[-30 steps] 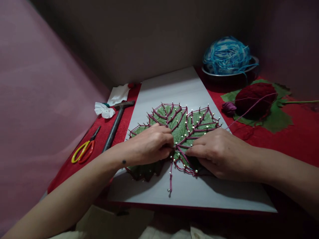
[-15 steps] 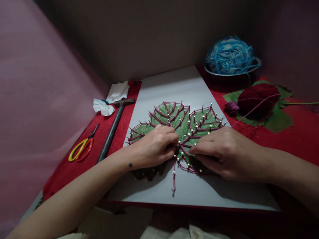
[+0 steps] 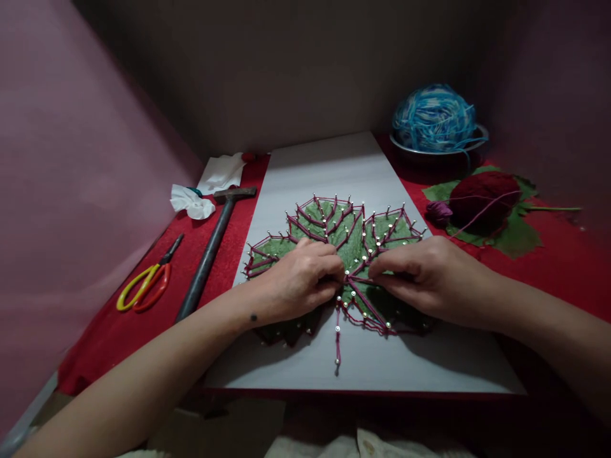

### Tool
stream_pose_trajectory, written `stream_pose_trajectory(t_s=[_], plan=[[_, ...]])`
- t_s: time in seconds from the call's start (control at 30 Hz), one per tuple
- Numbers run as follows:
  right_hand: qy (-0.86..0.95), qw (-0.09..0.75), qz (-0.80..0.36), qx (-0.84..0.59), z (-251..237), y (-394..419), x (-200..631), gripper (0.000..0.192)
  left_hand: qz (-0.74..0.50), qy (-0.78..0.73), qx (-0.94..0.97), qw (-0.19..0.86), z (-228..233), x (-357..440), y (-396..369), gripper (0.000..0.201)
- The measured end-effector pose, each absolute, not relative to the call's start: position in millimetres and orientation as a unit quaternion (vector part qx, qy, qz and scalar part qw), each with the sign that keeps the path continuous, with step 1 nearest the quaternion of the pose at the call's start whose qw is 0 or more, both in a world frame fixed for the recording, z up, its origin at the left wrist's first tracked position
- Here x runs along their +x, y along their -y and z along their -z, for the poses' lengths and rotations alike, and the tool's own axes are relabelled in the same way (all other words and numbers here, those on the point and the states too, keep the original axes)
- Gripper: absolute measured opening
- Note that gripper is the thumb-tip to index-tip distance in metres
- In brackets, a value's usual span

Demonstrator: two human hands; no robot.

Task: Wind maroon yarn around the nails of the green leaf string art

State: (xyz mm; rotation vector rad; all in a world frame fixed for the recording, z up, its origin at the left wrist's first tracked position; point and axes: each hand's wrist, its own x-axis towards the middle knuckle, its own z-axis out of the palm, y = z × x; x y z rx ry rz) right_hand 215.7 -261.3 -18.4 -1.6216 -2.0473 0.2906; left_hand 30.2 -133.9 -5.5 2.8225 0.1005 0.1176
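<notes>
A green leaf lies on a white board, ringed by several small nails. Dark pink yarn runs from nail to nail along its outline and veins. My right hand is closed in a pinch on the yarn, just right of the nail where the vein lines meet. On the other side of that nail, my left hand rests on the leaf with its fingers curled in. What its fingertips hold is hidden. Both hands cover parts of the leaf.
Left of the board lie a hammer, scissors with yellow and red handles, and crumpled white tissue. At right, a dark red yarn ball sits on another leaf. Behind it, blue yarn fills a metal bowl.
My right hand has moved slightly up, uncovering the yarn that runs down to a lower right nail. My left hand has stayed nearly in place. The view has shifted a little.
</notes>
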Motion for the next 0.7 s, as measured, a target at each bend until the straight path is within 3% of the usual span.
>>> stream_pose_trajectory(t_s=[0.17, 0.3, 0.5, 0.7], plan=[[0.673, 0.219, -0.118, -0.697, 10, 251, 206, 0.017, -0.108, 0.027, 0.991, 0.073, 12, 25, 130, 0.021], [0.656, 0.159, -0.072, -0.735, 7, 241, 198, 0.018, -0.093, 0.075, 0.993, 0.009, 12, 24, 130, 0.027], [0.677, 0.050, 0.068, -0.731, 6, 226, 180, 0.019, -0.086, 0.089, 0.992, 0.014, 12, 24, 131, 0.028], [0.740, 0.051, 0.013, -0.671, 0, 241, 170, 0.017, -0.140, 0.039, 0.989, 0.018, 19, 20, 132, 0.025]])
